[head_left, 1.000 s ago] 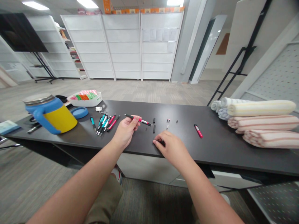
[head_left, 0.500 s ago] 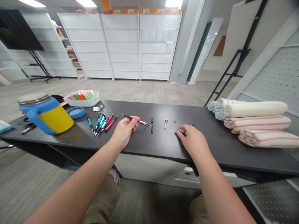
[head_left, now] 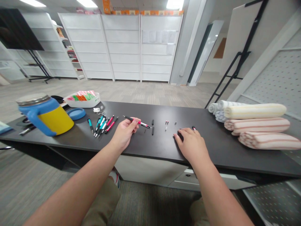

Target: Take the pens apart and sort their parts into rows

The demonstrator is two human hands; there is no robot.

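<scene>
My left hand [head_left: 124, 131] is closed in a pinch on a black and red pen [head_left: 138, 122], held just above the black table [head_left: 150, 147]. My right hand [head_left: 190, 142] lies knuckles up on the table, fingers curled over a short red pen piece [head_left: 193, 127] whose tip sticks out past the fingers. Between the hands lie two small black pen parts [head_left: 152, 126], a tiny red and silver piece [head_left: 166, 123] and a dark speck-sized part [head_left: 175, 123].
A bunch of teal and red pens [head_left: 103, 123] lies to the left. Further left are a yellow jug with a blue handle [head_left: 51, 117], a blue lid [head_left: 76, 113] and a white tray [head_left: 83, 99]. Rolled striped towels [head_left: 256, 125] are stacked at the right end.
My right hand went from the table's near edge rightwards to the red pen piece and closed over it, then drew slightly back. The left hand kept the pen still.
</scene>
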